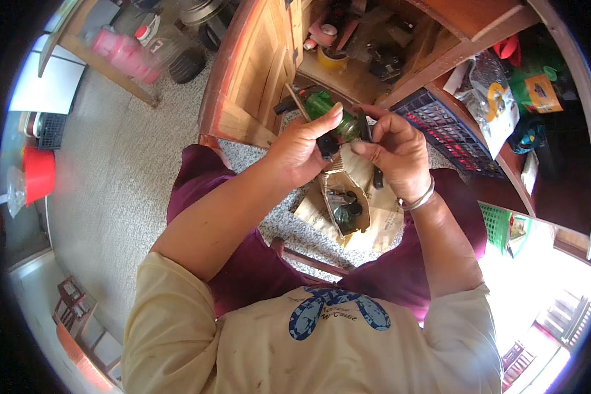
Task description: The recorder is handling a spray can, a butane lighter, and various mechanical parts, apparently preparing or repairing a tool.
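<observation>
My left hand (302,146) is closed around a green cylindrical object (340,121) with dark parts, its thumb along the near side. At the object's right end, my right hand (398,146) pinches a dark flat piece (364,126) with thumb and fingertips. Whether that piece is joined to the green body cannot be made out. Just below my hands, an open cardboard box (366,209) contains dark and greenish small items. It rests on flattened cardboard (315,213) between my knees. A thin stick (297,102) slants behind the green object.
An open wooden cabinet door (249,79) stands ahead on the left. Inside the cabinet (315,73) are a yellow pot (333,60) and assorted items. At right, a dark plastic crate (450,128) leans by a cluttered shelf. Pink jugs (121,54) stand on the floor at far left.
</observation>
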`<state>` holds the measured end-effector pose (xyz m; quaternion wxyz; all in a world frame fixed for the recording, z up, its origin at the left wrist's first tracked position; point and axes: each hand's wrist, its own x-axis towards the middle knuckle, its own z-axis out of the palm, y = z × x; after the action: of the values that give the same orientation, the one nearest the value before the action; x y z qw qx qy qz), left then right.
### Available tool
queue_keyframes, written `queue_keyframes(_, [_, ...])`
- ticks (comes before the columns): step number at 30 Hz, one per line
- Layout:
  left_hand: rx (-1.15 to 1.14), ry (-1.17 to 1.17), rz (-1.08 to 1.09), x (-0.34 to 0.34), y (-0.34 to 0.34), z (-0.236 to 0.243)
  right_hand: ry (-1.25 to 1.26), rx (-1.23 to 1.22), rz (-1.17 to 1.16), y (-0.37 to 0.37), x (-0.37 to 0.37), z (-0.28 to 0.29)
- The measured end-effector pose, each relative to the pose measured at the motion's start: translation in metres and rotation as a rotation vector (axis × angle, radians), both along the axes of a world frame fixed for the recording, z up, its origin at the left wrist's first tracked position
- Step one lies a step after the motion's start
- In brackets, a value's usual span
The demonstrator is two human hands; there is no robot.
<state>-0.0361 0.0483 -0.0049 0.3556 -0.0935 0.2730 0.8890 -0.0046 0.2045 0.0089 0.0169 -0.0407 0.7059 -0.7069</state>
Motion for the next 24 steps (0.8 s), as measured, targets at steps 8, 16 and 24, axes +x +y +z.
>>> queue_keyframes(8, [-0.041,-0.042,0.007,-0.001,0.008,-0.020,0.010,-0.060,-0.067,0.003,0.005,0.004])
queue_keyframes(16, [-0.076,-0.044,0.114,0.001,0.017,-0.015,0.321,0.574,-0.225,0.001,0.012,-0.005])
queue_keyframes(24, [-0.272,0.154,0.221,0.000,0.020,-0.022,0.366,0.768,-0.291,-0.010,0.015,-0.008])
